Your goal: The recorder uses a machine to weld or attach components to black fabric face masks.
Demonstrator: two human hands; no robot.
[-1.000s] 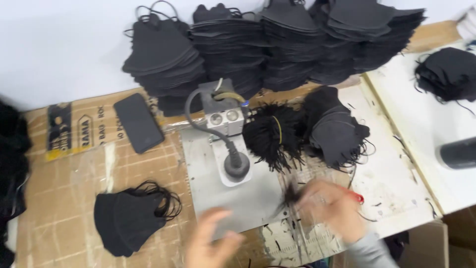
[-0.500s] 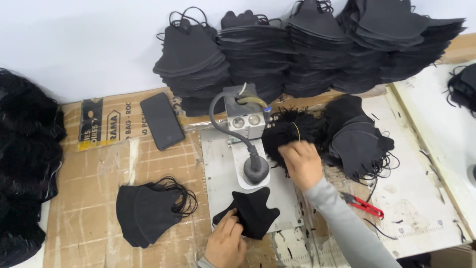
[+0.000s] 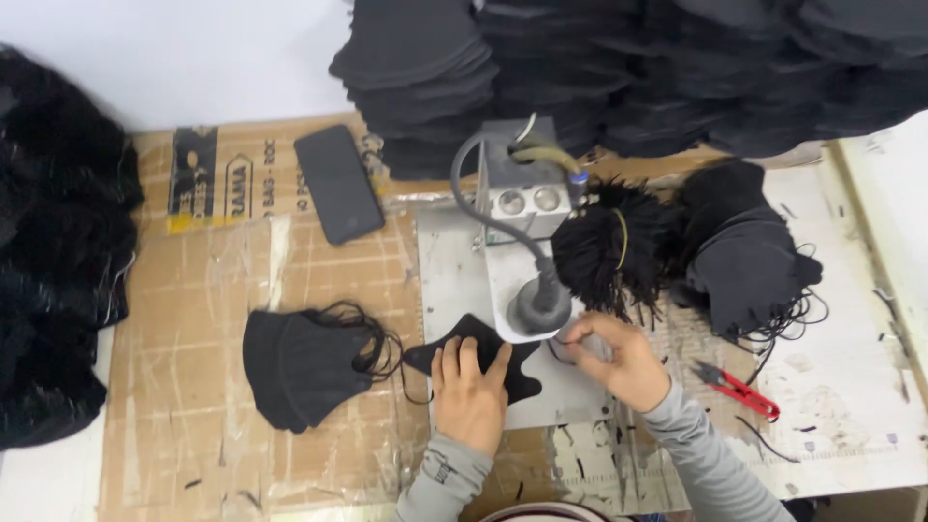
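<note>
Left hand (image 3: 471,387) lies flat, fingers spread, pressing a black mask piece (image 3: 474,356) onto the grey metal plate (image 3: 449,280) just beside the welding head (image 3: 538,307). Right hand (image 3: 614,360) is pinched together on a thin black ear loop (image 3: 559,340) at the head's base. Red snips (image 3: 735,389) lie on the table (image 3: 851,387) nearby.

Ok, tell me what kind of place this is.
Probably a small workshop bench where face masks get their ear loops attached. Tall stacks of black masks line the back, a bundle of black ear loops sits beside a small bench machine, and the left hand presses one mask flat.
</note>
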